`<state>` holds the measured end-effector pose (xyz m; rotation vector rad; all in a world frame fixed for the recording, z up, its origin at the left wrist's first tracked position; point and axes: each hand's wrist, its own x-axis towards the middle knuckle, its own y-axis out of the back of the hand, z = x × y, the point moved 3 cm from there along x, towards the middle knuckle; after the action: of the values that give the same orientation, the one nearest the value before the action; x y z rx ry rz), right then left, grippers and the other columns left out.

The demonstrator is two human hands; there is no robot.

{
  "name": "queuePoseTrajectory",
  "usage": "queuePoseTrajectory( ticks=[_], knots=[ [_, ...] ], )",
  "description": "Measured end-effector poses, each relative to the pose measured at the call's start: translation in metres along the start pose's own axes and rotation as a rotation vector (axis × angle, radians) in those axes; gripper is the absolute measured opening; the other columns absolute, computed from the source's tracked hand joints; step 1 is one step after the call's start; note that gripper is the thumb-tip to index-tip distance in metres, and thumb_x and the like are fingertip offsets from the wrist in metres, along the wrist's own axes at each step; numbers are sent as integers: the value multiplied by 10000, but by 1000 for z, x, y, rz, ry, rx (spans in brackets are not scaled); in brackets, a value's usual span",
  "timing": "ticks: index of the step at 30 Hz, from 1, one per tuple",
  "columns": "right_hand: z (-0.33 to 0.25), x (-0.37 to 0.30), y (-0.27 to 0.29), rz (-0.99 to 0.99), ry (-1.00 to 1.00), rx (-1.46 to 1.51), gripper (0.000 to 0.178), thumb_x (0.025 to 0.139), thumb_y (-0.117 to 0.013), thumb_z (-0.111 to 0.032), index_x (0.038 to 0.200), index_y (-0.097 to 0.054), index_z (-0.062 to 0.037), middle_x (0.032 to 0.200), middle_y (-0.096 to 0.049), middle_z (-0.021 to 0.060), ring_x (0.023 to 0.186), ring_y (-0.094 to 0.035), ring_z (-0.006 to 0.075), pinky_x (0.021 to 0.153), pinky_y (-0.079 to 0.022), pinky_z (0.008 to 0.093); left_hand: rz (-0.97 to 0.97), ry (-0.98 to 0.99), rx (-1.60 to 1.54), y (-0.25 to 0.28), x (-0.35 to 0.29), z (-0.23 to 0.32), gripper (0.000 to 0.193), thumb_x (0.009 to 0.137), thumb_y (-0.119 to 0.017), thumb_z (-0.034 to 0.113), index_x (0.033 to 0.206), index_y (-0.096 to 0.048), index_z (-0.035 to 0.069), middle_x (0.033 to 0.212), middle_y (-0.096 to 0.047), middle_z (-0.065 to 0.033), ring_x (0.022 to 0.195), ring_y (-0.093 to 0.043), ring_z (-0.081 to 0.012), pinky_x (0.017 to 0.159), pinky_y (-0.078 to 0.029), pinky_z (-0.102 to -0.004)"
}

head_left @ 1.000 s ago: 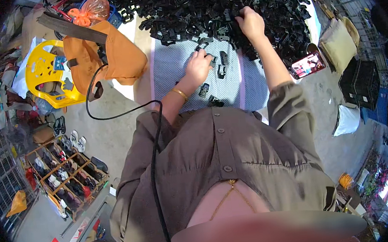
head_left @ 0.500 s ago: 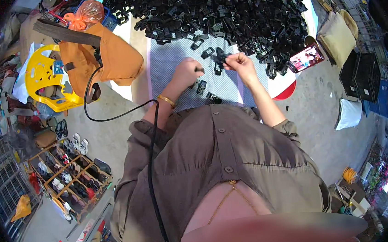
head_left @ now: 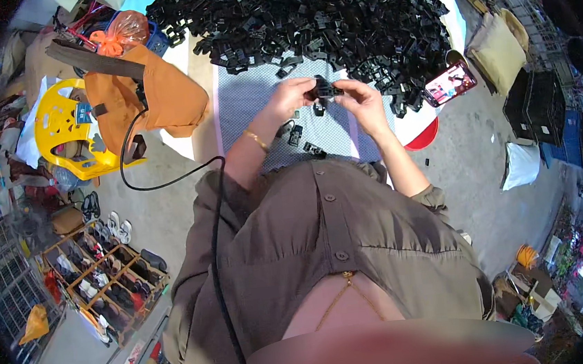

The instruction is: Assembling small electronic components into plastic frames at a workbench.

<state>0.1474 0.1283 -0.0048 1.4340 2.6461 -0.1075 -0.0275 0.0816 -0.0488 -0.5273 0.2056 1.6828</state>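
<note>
Cluttered workshop floor, counter [head_left: 377,133] with a blue-grey dotted cloth [head_left: 243,99] under both hands. Left hand [head_left: 289,97] and right hand [head_left: 362,103] are close together, both pinching one small black plastic clip part [head_left: 325,90] held between them above the cloth. Big heap of black plastic parts [head_left: 304,14] just beyond the hands. A few loose black pieces [head_left: 296,136] lie on the cloth below the hands. Phone with lit screen [head_left: 449,83] sits right of the right hand; orange fabric bag [head_left: 142,98] left of the left hand.

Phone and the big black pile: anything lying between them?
In the head view, nothing but a narrow strip of white table. The lit phone lies at the pile edge, with stray black parts just left of it.
</note>
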Motion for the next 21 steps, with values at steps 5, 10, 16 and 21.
queuePoseTrajectory(
  ticks=[5,10,16,21],
  knots=[
    [-42,0,-16,-139,478,-310,261,693,-661,24,950,-650,-23,989,-636,105,942,-597,246,856,-453,326,-383,196,-517,1,-31,16,270,923,-437,157,1114,-525,-12,958,-594,-84,789,-569,-150,683,-482,-229],
    [-46,-9,-26,-194,472,-310,240,704,-655,21,941,-649,-14,981,-646,113,968,-601,246,854,-461,337,-316,272,-357,-1,-62,40,319,943,-404,218,1092,-514,-42,959,-605,-148,724,-544,-122,630,-467,-207],
    [-52,-20,-36,-255,411,-469,427,688,-675,-1,1102,-575,-32,961,-657,93,944,-614,247,838,-475,334,-288,216,-108,-2,-77,30,312,887,-535,270,1019,-582,-9,835,-616,-63,676,-526,-79,601,-431,-193],
    [-43,-31,-38,-257,511,-490,459,684,-683,-3,1124,-550,-14,952,-660,86,922,-624,247,819,-486,336,-211,109,150,-5,-83,28,233,801,-641,229,895,-638,16,679,-570,9,579,-490,-60,529,-393,-207]
  ],
)
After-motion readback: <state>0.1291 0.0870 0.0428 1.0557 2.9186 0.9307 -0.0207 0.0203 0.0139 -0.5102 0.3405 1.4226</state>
